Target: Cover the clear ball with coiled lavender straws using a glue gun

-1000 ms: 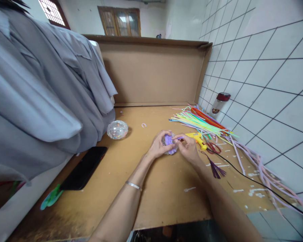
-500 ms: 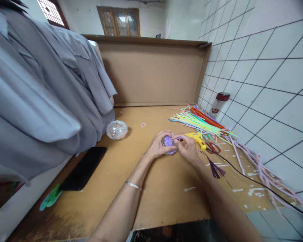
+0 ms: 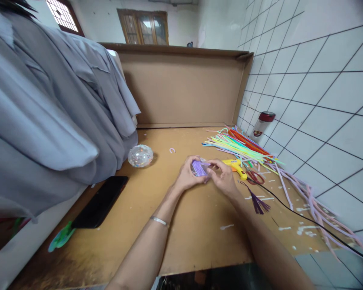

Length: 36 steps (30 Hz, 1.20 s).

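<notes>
Ball [image 3: 199, 168] looks partly purple-wrapped, partly bare; left hand [image 3: 186, 176] curls round it, whether right hand [image 3: 224, 178] pinches is unclear.

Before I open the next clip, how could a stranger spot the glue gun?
Go from the tiled wall onto the table. Just past the right hand, beside the red-handled scissors, lies the glue gun. Its bulky yellow body and black cord set it apart from the thin stems behind.

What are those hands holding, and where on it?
A purple-striped object: the left hand wraps its left side. The right hand is at its right edge, grip unclear.
</notes>
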Tool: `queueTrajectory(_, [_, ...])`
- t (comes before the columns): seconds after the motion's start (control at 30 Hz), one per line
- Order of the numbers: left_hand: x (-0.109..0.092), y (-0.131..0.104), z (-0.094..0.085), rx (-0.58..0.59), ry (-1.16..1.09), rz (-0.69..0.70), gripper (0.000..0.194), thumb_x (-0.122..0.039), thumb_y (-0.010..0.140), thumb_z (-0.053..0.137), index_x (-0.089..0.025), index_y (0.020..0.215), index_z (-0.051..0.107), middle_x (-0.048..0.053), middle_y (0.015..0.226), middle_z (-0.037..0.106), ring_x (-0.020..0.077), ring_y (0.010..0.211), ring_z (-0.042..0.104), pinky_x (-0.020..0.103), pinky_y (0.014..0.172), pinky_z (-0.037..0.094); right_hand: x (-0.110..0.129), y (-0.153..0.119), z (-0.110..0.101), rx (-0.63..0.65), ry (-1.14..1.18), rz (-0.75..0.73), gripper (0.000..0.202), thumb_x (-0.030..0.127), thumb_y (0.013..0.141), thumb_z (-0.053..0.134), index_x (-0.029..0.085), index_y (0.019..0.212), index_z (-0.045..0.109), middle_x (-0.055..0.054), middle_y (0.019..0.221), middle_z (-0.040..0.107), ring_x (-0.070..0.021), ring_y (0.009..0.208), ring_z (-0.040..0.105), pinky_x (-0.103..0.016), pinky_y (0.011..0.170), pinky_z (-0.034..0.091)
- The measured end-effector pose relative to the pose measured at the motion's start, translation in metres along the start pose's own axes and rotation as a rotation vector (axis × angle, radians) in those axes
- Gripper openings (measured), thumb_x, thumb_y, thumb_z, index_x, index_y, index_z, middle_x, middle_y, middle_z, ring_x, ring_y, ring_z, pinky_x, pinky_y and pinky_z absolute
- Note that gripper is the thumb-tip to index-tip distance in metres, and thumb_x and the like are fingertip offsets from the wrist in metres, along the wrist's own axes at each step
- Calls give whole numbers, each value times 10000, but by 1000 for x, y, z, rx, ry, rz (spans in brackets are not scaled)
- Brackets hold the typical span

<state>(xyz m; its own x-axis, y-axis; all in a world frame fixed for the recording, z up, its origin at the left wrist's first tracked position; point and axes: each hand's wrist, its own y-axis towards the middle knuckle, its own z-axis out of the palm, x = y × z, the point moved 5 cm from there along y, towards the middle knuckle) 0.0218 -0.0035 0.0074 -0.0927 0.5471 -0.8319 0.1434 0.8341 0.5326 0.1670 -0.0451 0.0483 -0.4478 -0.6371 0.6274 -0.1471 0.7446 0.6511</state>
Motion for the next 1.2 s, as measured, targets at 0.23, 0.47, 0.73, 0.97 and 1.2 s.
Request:
queueTrajectory(0.23, [21,2,-12,-145,-702,-331,574,-365,500,827,-213,943,495,-12,860,623,138,740,610,267,727,475,-12,-1,0,-73,66,92,364,317,791,578,218,1138,527,-86,1099,594,-212,962,573,-376,840,456])
queueTrajectory(0.47, [19,1,-11,-104,-944,-381,552,-362,478,839,-203,890,506,-6,845,657,145,733,633,259,707,489,-28,-6,22,73,447,363,620,440,710,680,223,1238,438,-128,1262,518,-249,1129,523,-401,904,462])
queueTrajectory(0.73, [24,-1,-8,-92,-883,-408,504,-350,494,823,-180,867,531,-15,772,643,122,662,616,237,654,473,-33,-15,43,114,644,450,642,444,692,714,234,1244,462,-88,1296,538,-237,1182,516,-393,1011,414])
queueTrajectory(0.97, [30,-3,-2,-148,-874,-461,480,-363,528,795,-176,877,523,-11,770,652,122,653,619,241,662,476,-44,-19,47,25,566,442,591,423,722,690,224,1247,505,-72,1260,582,-227,1121,563,-384,983,446])
queueTrajectory(1.2, [30,-3,1,-256,-848,-391,483,-372,538,782,-185,892,510,-19,765,650,126,652,622,241,654,468,-52,-24,52,-90,538,493,696,468,696,695,214,1302,463,-97,1291,557,-247,1140,556,-424,1001,440])
